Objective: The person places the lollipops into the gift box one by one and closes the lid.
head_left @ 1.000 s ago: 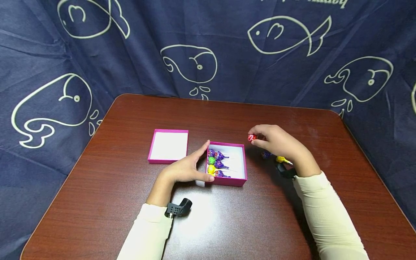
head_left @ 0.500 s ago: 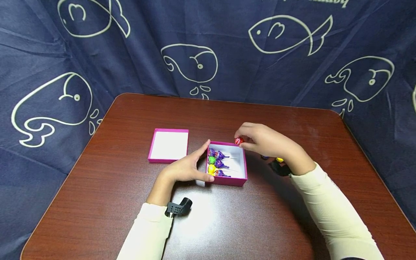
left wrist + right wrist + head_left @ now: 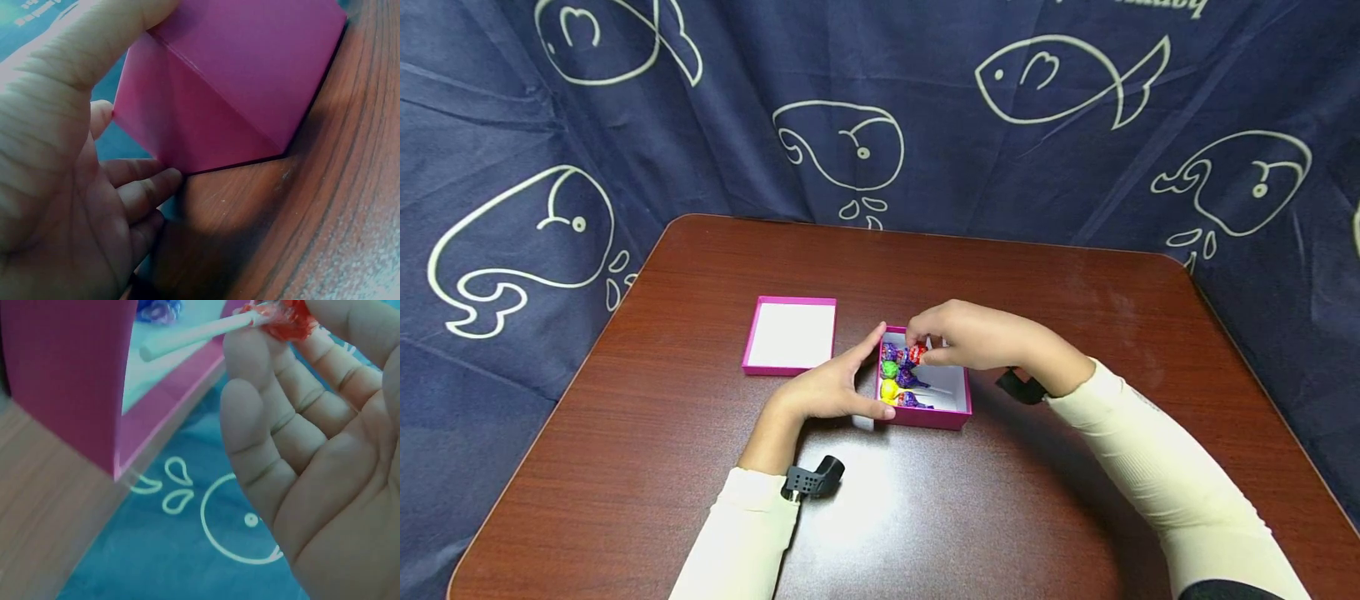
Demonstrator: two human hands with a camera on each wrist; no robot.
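My right hand (image 3: 973, 333) pinches a red-wrapped lollipop (image 3: 917, 354) by its candy head, inside the pink box (image 3: 928, 420). In the right wrist view the white stick of this lollipop (image 3: 290, 324) points out from the fingertips toward the box wall (image 3: 65, 369). Several purple lollipops, a green lollipop (image 3: 889, 370) and a yellow lollipop (image 3: 888, 390) lie in the box, heads toward its left side. With thumb on the near wall and index finger at the far left corner, my left hand (image 3: 827, 392) holds the box; the left wrist view shows other fingertips against its outer side (image 3: 212, 119).
A pink box lid (image 3: 790, 335) with a white inside lies on the brown table (image 3: 700, 467), left of the box. Behind the table hangs a dark blue cloth (image 3: 925, 167) with fish and whale drawings. A black wrist camera (image 3: 1022, 387) hangs under the right wrist.
My right hand has carried the red lollipop leftward from beside the box to within it. The lollipops on the table at right are now hidden behind the arm. My left hand stays put.
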